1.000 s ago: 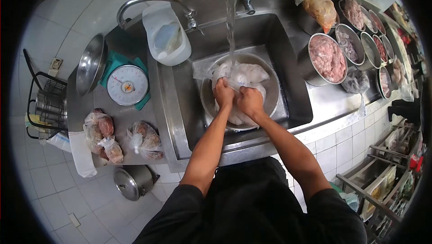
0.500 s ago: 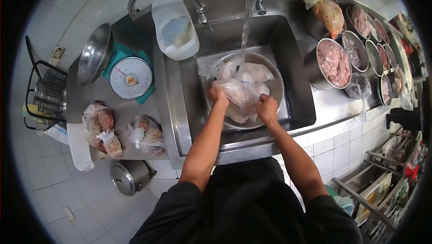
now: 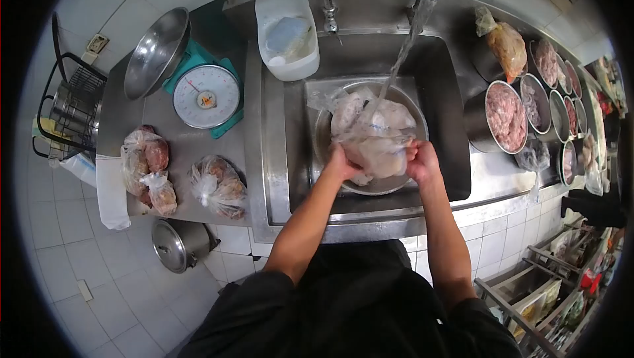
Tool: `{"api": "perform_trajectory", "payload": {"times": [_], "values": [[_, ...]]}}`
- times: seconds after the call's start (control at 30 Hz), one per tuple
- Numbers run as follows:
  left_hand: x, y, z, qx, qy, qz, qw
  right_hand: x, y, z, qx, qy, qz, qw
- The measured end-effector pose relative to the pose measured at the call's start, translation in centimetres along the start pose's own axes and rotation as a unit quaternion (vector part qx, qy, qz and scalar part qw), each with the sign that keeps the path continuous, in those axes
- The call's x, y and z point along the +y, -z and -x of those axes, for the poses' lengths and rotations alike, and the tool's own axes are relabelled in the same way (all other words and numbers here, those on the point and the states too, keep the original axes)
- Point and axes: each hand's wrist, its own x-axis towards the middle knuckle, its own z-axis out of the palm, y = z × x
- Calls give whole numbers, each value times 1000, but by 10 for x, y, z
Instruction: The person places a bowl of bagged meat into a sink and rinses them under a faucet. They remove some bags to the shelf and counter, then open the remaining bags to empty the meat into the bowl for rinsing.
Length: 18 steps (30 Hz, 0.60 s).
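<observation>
Gripping 1 plastic bag (image 3: 378, 151) tight, left hand (image 3: 341, 164) and right hand (image 3: 423, 162), fingertips hidden.

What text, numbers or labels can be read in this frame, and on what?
No text is readable.
Kitchen scale dial: numerals too small and blurred to read.
White plastic jug: no legible print.
Clear bag held by left hand and right hand: no print seen.

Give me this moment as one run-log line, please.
left hand: gripping plastic bag | right hand: gripping same bag | bag: held over metal bowl in sink | tap water: running into bowl
</observation>
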Motion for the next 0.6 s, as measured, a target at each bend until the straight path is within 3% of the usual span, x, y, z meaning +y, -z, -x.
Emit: {"api": "perform_trajectory", "payload": {"times": [0.07,0.13,0.23,0.27,0.37,0.4,0.6], "values": [[-14,-20,17,79,11,-1,997,-5,19,-28,106,118,37,987],[-21,-27,25,75,7,-48,996,-2,17,-32,200,262,102,939],[-21,-7,4,87,55,-61,993,4,44,-57,220,312,96,919],[-19,2,-5,95,79,-55,991,15,31,-53,190,324,26,926],[-6,-3,7,146,78,-121,979,11,86,-89,271,294,53,915],[-3,7,5,121,62,-132,982,29,26,-60,338,312,50,886],[-11,20,-18,235,-44,-35,970,46,67,-62,411,334,240,814]]}}
